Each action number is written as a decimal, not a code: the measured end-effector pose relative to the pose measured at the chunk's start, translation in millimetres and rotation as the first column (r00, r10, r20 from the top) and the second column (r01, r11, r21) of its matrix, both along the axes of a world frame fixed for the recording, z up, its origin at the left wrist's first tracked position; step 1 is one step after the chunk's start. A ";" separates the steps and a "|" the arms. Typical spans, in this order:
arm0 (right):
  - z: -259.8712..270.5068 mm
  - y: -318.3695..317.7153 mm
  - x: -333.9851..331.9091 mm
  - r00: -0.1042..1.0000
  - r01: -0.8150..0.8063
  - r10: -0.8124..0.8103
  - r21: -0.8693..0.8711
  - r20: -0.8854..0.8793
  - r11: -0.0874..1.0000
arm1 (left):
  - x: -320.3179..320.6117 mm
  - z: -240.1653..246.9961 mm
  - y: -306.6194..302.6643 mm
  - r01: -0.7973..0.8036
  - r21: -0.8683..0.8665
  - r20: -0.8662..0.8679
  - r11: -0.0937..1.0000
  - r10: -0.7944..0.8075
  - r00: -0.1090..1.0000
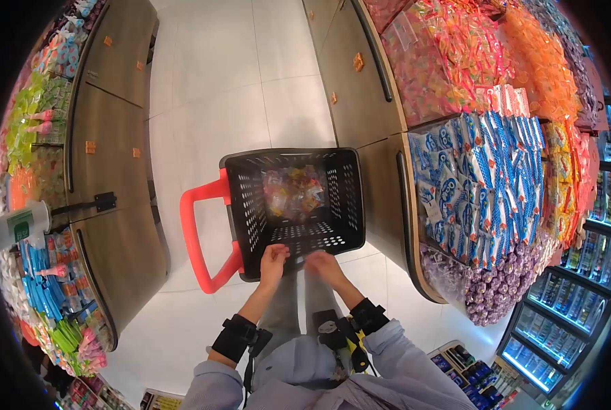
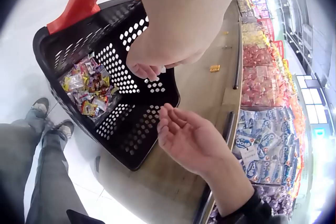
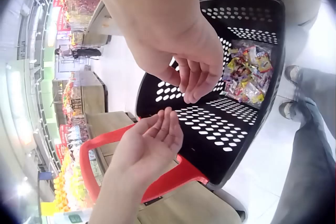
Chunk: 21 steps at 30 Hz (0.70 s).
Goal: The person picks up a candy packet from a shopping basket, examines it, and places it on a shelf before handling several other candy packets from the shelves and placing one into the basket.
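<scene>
A black perforated shopping basket [image 1: 346, 236] with a red handle [image 1: 190, 236] stands in front of the person. At its bottom lies a clear bag of mixed wrapped candies [image 1: 293, 193], seen closer in the right wrist view as a colourful candy bag [image 3: 251, 71]. Over the near rim of the basket are both hands, a short gap between them. The left hand [image 1: 274, 264] has loosely bent fingers and holds nothing. Likewise, the right hand [image 1: 324, 266] is loosely bent with nothing in it; in the left wrist view the right hand [image 2: 190, 141] shows its palm side.
Wooden cabinets [image 1: 117, 150] line the left of the aisle. On the right, a counter carries blue-and-white snack packets [image 1: 479, 184], purple wrapped candies [image 1: 483, 290] and pink bags [image 1: 449, 61]. Lit drink coolers [image 1: 565, 301] stand beyond. Pale floor tiles [image 1: 210, 61] run ahead.
</scene>
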State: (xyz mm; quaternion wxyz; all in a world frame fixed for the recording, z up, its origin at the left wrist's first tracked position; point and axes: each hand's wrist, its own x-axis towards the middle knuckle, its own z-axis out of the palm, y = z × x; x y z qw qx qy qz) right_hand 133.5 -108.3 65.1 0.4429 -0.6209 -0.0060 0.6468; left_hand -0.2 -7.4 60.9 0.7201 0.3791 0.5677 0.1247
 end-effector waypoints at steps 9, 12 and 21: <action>-58.7 20.2 43.4 0.998 0.037 -0.039 0.032 0.054 0.999 | -7.7 -79.9 -18.8 -0.087 -0.015 -0.079 0.996 0.086 0.993; -95.2 7.7 54.0 0.996 0.062 -0.054 -0.110 0.069 0.992 | -5.2 -110.1 -30.1 -0.117 0.067 -0.109 0.991 0.124 0.986; -159.8 -24.4 76.6 0.996 0.092 -0.085 -0.314 0.035 0.945 | -5.7 -140.4 -53.4 -0.003 0.160 -0.270 0.987 0.047 0.962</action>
